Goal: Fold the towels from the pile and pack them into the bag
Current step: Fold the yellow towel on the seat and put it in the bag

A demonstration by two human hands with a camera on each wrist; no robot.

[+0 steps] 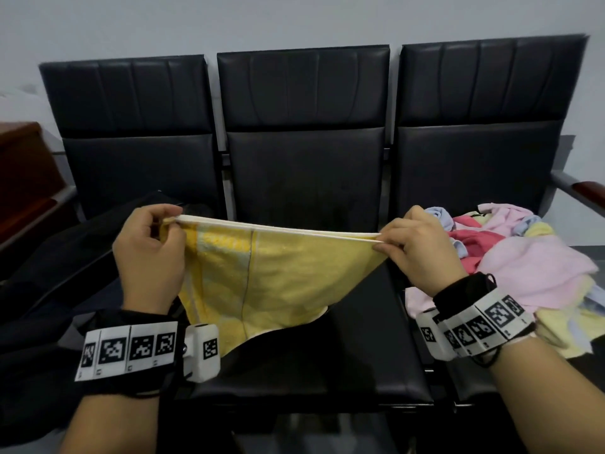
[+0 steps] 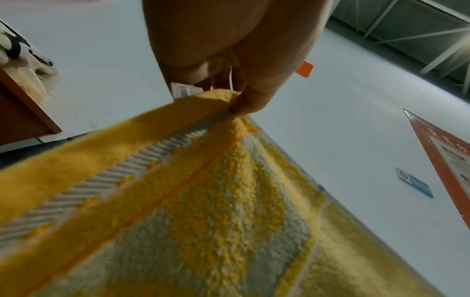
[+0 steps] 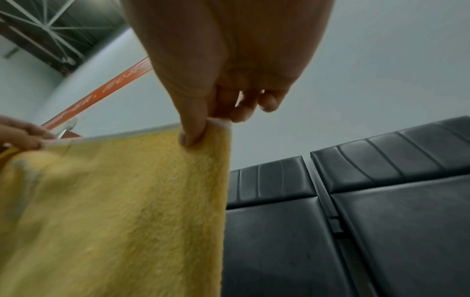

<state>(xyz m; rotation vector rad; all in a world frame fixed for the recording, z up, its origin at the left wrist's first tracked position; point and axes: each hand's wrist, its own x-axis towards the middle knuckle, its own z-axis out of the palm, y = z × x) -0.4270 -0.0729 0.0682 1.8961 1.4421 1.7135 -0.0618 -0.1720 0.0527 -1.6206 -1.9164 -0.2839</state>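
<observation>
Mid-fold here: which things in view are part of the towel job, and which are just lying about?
Part of the job:
- yellow towel, stretched above the middle seat
- left hand and right hand, each pinching a top corner
- towel pile on the right seat
- black bag on the left seat

Just lying about:
- black bench seats
- wooden cabinet at far left

Perhaps a waiting room: linked seats (image 1: 304,132).
</observation>
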